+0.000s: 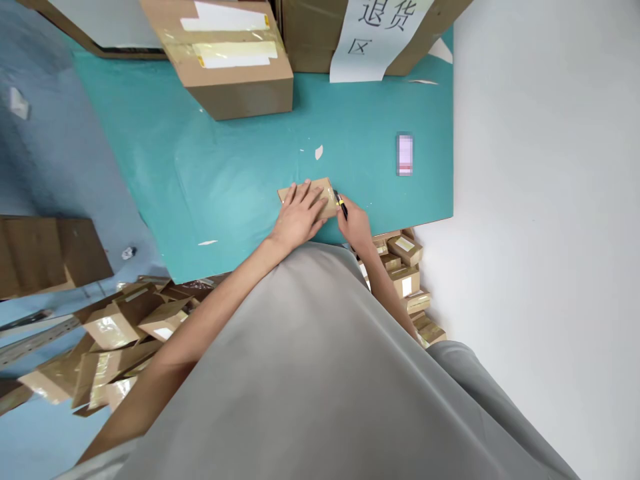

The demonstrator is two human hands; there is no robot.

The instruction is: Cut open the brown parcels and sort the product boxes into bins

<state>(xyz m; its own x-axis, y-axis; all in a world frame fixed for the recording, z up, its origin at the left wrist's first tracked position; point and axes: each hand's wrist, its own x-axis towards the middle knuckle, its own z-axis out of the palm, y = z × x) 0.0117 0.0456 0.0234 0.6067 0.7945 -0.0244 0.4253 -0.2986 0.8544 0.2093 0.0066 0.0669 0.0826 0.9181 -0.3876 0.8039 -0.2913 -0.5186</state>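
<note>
A small taped cardboard box lies on the teal table near its front edge. My left hand rests flat on top of the box, fingers stretched out over it. My right hand is closed around a small black and yellow tool, perhaps a cutter or pen, whose tip meets the box's right end.
A big taped carton stands at the back of the table, beside a carton bearing a white paper sign. A phone-like object lies at the right. Several small boxes are piled on the floor at left and under the table's right corner.
</note>
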